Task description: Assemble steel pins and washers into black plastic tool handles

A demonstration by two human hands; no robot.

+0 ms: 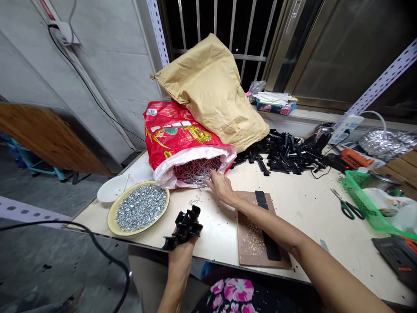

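Several at once: clutching black pieces [185,227] in the left hand [183,251], near side; holding the right hand [222,188] at thin rods [193,172] in the red bag [166,141], farther off (cannot tell if closed). Probably light, stiff, slippery; best pinched mid-length.

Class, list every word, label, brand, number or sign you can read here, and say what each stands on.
Nothing reads clearly enough to quote.
Red bag: yellow printing and white label, too blurred.
Dark case at right: orange marking, too blurred.
White block at back right: marks too small.
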